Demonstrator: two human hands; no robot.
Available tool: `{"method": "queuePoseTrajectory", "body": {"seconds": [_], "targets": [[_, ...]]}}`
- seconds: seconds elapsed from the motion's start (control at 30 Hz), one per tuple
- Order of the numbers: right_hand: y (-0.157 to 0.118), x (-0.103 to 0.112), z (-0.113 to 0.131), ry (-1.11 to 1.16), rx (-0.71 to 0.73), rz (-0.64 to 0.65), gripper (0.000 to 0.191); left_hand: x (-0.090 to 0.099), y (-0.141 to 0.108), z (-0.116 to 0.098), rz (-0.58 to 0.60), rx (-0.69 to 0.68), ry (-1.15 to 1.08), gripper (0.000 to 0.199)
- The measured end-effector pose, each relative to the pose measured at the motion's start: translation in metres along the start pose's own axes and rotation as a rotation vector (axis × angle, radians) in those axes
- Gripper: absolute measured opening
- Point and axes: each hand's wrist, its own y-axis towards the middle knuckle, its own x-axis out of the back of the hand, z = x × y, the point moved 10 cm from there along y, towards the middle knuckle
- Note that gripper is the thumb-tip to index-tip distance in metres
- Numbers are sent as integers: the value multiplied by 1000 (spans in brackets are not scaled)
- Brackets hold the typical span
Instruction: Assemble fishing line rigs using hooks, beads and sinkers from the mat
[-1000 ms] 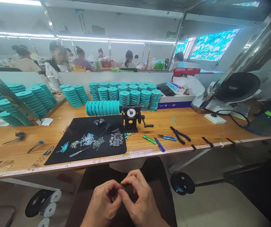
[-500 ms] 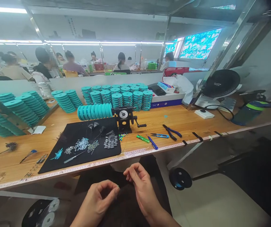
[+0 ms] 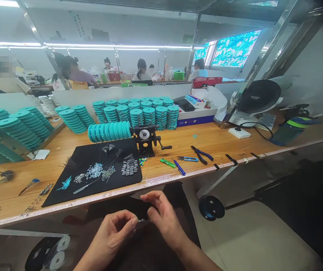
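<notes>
Steel-grey bit (image 3: 142, 221) (too small to name) sits pinched in left hand's (image 3: 107, 235) grip, over lap (image 3: 153, 252), below counter (image 3: 206, 139) edge. Right hand (image 3: 164, 218) now closed back in beside it, fingers curled; its grip cannot be told. Hands nearer than just before.

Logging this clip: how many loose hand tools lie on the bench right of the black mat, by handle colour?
Blue handles: 3 (pliers, snips, slim blue tool)
Green handles: 1 (slim green tool)
Total: 4
</notes>
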Motion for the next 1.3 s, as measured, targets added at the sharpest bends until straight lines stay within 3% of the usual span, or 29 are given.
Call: {"method": "queuePoseTrajectory", "body": {"seconds": [0.07, 0.17, 0.27, 0.37, 0.6, 0.7, 0.97, 1.17, 1.3], "targets": [[-5, -14, -5, -111, -39, 113, 40, 1, 0, 1, 7, 1, -41, 43], [-10, -21, -14, -226, -112, 144, 20, 3, -2, 1, 19, -7, -21, 41], [-9, -21, -8, -356, -60, 131, 7, 7, -4, -1, 19, -26, 105, 38], [-6, -25, 1, -464, 20, 175, 10, 8, -5, -3, 54, -36, 172, 37], [-4, -40, -1, -417, -4, 376, 12, 2, 2, 16, 235, 75, -24, 34], [-5, -41, -3, -469, 54, 360, 6, -2, 3, 30, 300, 133, -127, 36], [-12, -47, -6, -614, 186, 358, 13, -8, 1, 62, 196, 165, -315, 38], [-10, -38, -11, -442, 25, 291, 8, -7, -4, 44, 107, 34, -351, 37], [-7, -33, -10, -399, -12, 254, 10, -10, -7, 39, 129, 45, -337, 42]]}}
